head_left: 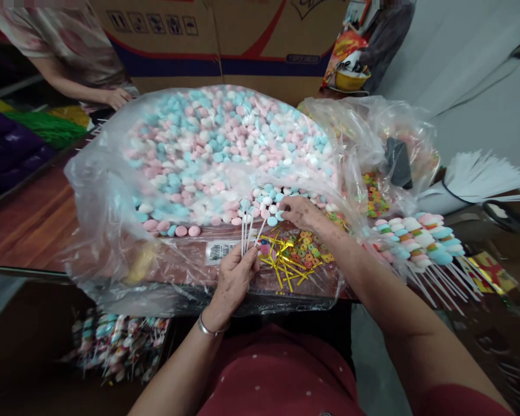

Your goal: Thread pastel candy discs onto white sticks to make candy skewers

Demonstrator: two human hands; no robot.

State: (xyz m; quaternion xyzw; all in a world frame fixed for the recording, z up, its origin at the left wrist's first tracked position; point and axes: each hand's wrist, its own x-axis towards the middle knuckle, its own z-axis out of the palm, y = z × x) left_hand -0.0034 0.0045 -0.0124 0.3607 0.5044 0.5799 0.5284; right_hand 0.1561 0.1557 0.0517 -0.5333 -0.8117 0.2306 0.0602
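My left hand (239, 271) is closed around the lower part of several thin white sticks (245, 234) that fan upward. At least one stick has a pale blue piece near its top. My right hand (301, 211) reaches to the open edge of a big clear bag (99, 173) of pink, white and blue candies (225, 138), its fingers curled at the loose candies there. Whether a candy is between those fingertips is hidden. Gold twist ties (286, 266) lie beside small colourful rings (309, 248) just below my right forearm.
Assembled candy sticks (420, 240) are piled at the right, near a container of white sticks (481, 179). A cardboard box (225, 46) stands behind the bag. Another person's hand (119, 98) is at the upper left. Wrapped candy sticks (121, 341) fill a box below.
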